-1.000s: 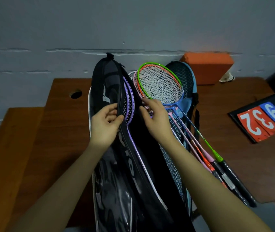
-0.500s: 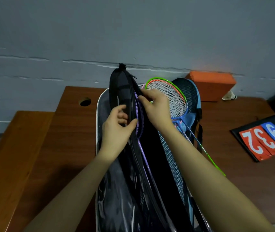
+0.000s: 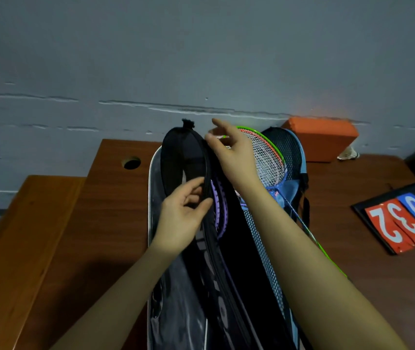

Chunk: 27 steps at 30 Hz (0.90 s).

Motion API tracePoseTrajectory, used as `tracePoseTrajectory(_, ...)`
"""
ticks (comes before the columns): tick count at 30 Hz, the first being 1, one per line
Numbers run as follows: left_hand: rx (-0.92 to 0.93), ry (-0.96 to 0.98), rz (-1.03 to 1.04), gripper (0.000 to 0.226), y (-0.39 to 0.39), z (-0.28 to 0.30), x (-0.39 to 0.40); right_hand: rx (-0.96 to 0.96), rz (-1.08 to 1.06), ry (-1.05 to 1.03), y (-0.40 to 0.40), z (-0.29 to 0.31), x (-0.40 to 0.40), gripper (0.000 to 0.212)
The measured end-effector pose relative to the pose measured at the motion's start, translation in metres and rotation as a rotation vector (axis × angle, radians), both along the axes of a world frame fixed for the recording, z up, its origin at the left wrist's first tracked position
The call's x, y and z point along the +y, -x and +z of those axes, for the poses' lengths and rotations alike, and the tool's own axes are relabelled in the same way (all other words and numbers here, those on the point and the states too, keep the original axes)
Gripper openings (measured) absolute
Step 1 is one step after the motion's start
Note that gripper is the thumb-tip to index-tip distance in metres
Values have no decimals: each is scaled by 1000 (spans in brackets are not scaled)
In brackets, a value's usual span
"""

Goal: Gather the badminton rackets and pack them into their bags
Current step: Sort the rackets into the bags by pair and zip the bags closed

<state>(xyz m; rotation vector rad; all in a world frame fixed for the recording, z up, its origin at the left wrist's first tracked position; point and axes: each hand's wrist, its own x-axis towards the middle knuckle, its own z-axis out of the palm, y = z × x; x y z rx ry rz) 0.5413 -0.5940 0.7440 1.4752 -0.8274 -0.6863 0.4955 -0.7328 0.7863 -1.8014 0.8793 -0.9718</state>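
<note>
A long black racket bag (image 3: 183, 157) stands open on the brown table (image 3: 115, 210). Two purple rackets (image 3: 218, 205) lie inside it, heads toward the wall. My left hand (image 3: 181, 218) pinches the zipper edge of the bag's flap halfway down the head end. My right hand (image 3: 231, 155) is at the top of the bag, thumb and fingers pinching its other edge, with the index finger raised. To the right lies a blue mesh bag (image 3: 292, 147), with green- and orange-framed rackets (image 3: 267, 160) on top of it, partly hidden by my right arm.
An orange block (image 3: 322, 137) and a shuttlecock (image 3: 349, 155) sit against the grey wall. Red and blue score cards (image 3: 403, 221) lie at the right. The table has a round hole (image 3: 131, 162). A lighter wooden bench (image 3: 24, 236) adjoins it on the left.
My right hand slid up along the black bag's edge from the middle of the racket heads to the top. My left hand kept its pinch on the flap. The camera tilted up.
</note>
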Motion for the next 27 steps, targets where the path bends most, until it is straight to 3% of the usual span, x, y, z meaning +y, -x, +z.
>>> tracePoseTrajectory(4, 60, 5, -10, 46, -4, -12, 5, 186, 113, 28, -2, -4, 0, 27)
tracePoseTrajectory(8, 41, 6, -9, 50, -10, -16, 9, 131, 161, -86, 0, -10, 3, 21)
tracePoseTrajectory(15, 79, 18, 3, 50, -13, -18, 14, 161, 187, -37, -4, -9, 3, 10)
tracePoseTrajectory(22, 51, 33, -56, 50, -14, -14, 14, 308, 82, 309, -4, -10, 7, 14)
tracePoseTrajectory(27, -195, 83, -9, 38, -36, 2, 12, 284, 69, 425, 3, -15, 10, 13)
